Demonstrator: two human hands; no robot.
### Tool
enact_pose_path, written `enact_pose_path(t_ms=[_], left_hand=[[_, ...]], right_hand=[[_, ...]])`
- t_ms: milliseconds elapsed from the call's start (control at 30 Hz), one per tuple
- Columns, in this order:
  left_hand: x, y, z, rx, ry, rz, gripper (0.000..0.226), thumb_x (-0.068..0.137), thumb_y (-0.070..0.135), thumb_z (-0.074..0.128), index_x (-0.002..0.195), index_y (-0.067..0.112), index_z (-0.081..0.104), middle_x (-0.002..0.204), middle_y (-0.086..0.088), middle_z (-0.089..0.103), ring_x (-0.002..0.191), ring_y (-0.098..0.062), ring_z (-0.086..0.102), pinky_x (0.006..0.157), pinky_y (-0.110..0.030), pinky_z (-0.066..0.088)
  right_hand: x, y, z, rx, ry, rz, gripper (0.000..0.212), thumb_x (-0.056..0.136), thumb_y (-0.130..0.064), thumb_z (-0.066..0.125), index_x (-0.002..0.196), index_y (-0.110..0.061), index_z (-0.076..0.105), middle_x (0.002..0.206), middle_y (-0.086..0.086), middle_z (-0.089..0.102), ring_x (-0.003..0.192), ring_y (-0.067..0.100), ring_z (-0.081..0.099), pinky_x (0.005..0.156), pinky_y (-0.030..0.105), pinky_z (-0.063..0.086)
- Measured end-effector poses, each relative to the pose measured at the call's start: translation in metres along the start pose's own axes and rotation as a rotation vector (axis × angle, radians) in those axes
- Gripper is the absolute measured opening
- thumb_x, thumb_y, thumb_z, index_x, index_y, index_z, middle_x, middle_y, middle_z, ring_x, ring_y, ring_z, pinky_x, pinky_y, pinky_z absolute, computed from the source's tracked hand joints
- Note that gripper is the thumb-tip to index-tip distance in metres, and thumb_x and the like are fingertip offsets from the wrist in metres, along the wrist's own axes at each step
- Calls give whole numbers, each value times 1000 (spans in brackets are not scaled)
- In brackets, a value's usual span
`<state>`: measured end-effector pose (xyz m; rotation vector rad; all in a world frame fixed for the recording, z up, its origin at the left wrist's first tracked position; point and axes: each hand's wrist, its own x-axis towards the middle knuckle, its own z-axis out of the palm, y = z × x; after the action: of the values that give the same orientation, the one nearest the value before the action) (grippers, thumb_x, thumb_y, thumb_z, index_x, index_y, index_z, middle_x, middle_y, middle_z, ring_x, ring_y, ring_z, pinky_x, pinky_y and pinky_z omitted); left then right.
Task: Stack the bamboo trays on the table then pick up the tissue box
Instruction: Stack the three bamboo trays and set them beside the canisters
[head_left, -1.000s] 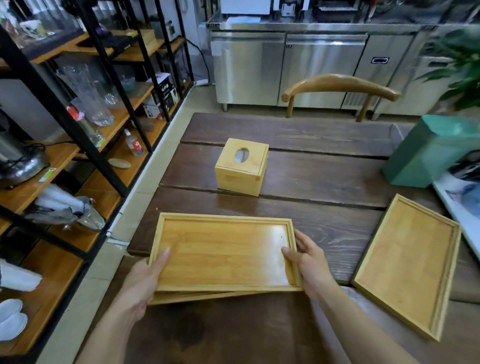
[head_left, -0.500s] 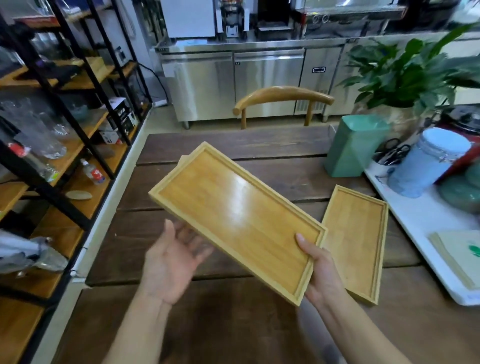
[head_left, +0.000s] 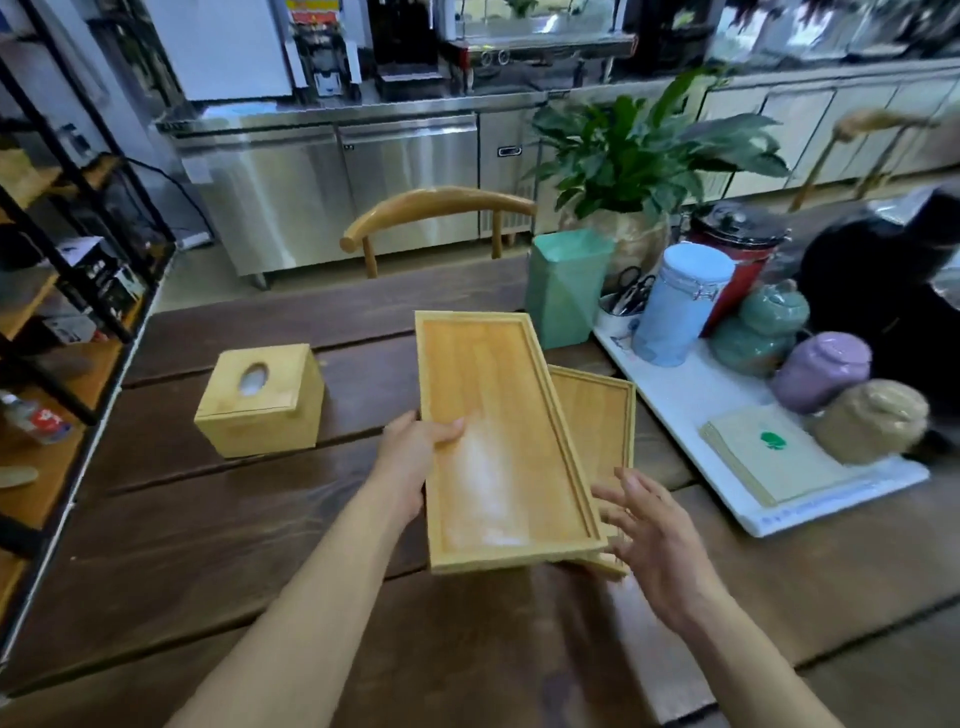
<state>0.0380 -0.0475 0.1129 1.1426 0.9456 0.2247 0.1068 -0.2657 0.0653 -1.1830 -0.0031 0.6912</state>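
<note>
My left hand (head_left: 415, 457) grips the left long edge of a bamboo tray (head_left: 498, 441), thumb on its inner face, and holds it tilted above the dark wooden table (head_left: 208, 519). A second bamboo tray (head_left: 602, 421) lies on the table under it and shows to the right. My right hand (head_left: 649, 535) hovers with spread fingers at the held tray's near right corner and holds nothing. The bamboo tissue box (head_left: 260, 400) stands on the table to the left of both hands, apart from them.
A green container (head_left: 566, 286) stands just beyond the trays. To the right, a white board (head_left: 691, 395) carries several jars, a blue canister (head_left: 680, 306) and a paper pad. A potted plant (head_left: 639, 150), a chair (head_left: 436, 208) and a shelf rack (head_left: 78, 260) surround the table.
The lifted tray swung right over the second tray. My right hand let go of its corner and opened; my left hand closed on its left edge.
</note>
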Motion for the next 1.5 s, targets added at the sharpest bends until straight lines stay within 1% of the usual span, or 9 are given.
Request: enact_pose_path(t_ms=[33,133,233,400,600,900,1100,1200,1500], left_hand=[[4,0,6,44,-27,-2,29,81,6,66,110,6,61,99,-14,70,90,-32,66,87,-51,52],[14,-9,32,99,-123,-16,29,82,6,64,111,8,62,95,-12,71,86,-31,67,85,-47,53],[23,-19,57,90,-201,-67,30,85,10,61,115,7,61,97,-12,71,84,-29,68,74,-41,54],[41,-22,72,235,-389,-155,31,90,25,57,118,11,57,104,-9,69,90,-25,66,66,-35,52],[53,-38,85,498,-312,-5,32,94,17,51,124,10,57,115,-7,67,103,-25,63,93,-42,50],[62,-62,68,333,-254,-28,35,94,14,53,128,20,57,94,6,68,88,-12,64,72,-26,52],[62,-64,62,276,-272,5,42,93,13,53,133,25,50,94,14,65,89,-10,63,68,-26,52],[63,-70,62,274,-268,-12,40,94,12,52,132,24,52,95,12,67,91,-11,64,73,-28,53],[60,-76,63,315,-262,1,43,94,9,50,135,24,49,96,14,64,81,1,60,52,-10,49]], right_hand=[[3,-5,-4,-64,-21,11,85,57,-43,78,129,-10,46,87,-1,71,72,12,65,61,31,52],[11,-14,-5,-182,-71,77,92,56,-54,78,134,-22,41,119,2,59,97,16,61,84,38,52],[23,-14,-8,-123,-36,73,46,85,-21,60,128,-16,47,114,7,65,90,19,66,74,31,59],[33,1,-19,-47,103,-8,33,90,-12,53,123,-15,49,110,6,67,84,14,71,61,25,59],[49,20,-27,-9,219,-37,34,89,-13,53,123,-17,49,113,4,66,99,21,65,75,32,60],[64,36,-28,-113,228,-46,48,89,-14,55,134,-22,39,129,8,57,113,29,59,94,52,49],[63,38,-25,-82,200,-62,46,88,-12,54,131,-24,40,122,4,60,110,26,60,88,43,53],[66,36,-29,-129,182,-37,50,89,-12,54,136,-22,38,127,10,59,111,31,60,92,50,51],[72,43,-38,-271,186,-29,50,90,-16,54,137,-24,38,128,9,58,111,30,59,96,55,48]])
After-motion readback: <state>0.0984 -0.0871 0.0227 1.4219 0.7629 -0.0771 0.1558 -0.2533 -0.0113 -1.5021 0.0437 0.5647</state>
